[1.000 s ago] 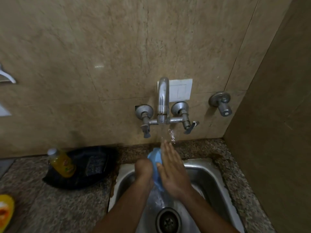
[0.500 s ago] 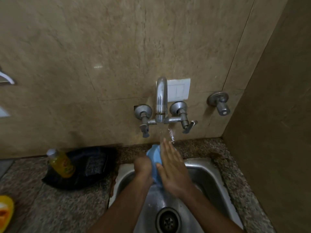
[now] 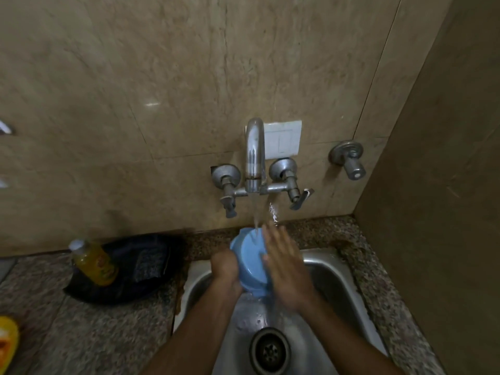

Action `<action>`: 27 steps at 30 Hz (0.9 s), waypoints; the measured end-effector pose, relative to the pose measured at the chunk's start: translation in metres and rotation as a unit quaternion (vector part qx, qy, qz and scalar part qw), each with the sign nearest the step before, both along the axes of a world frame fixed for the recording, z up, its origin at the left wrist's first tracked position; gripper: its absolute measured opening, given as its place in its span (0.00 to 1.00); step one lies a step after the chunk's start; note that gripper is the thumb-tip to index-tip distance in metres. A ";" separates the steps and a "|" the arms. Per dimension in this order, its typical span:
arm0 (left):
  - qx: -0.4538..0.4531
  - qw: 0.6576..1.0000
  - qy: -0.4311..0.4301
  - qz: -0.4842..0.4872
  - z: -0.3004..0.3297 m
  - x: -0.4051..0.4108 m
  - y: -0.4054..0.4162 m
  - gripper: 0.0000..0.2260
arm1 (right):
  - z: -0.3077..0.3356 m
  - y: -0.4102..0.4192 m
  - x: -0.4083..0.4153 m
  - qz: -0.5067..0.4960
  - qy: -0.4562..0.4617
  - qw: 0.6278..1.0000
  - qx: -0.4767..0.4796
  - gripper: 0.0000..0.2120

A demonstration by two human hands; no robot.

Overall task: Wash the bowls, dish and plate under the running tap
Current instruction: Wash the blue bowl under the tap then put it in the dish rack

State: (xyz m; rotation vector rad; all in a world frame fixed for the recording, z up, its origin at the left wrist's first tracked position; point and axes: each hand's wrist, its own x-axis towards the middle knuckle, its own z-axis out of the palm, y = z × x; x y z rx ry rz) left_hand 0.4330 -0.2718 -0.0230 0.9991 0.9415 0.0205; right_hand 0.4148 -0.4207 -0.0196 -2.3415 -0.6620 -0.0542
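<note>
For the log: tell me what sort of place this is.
Most likely a small home kitchen's washing corner: a steel sink set in a speckled stone counter, a wall tap running onto a blue bowl, and a yellow bottle beside it.

We note a speckled granite counter left of the left hand. On it: black pouch, yellow bottle resting on pouch, yellow object farthest left.

No text can be read — the yellow bottle carries a label, but its print is too blurred to make out.
</note>
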 end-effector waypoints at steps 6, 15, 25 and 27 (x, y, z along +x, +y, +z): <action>-0.011 0.996 -0.077 -0.047 0.014 -0.031 0.003 0.18 | 0.017 0.007 -0.009 -0.178 0.428 0.744 0.481 0.22; -0.198 0.971 -0.127 -0.047 0.028 -0.047 0.029 0.17 | 0.023 0.015 0.001 -0.069 0.449 0.730 0.511 0.18; -0.262 0.957 -0.103 -0.067 0.008 -0.038 0.026 0.19 | 0.021 0.015 0.026 -0.081 0.409 0.770 0.484 0.09; -0.231 0.962 -0.117 -0.080 0.006 -0.036 0.022 0.19 | 0.016 0.010 0.029 -0.104 0.411 0.765 0.484 0.12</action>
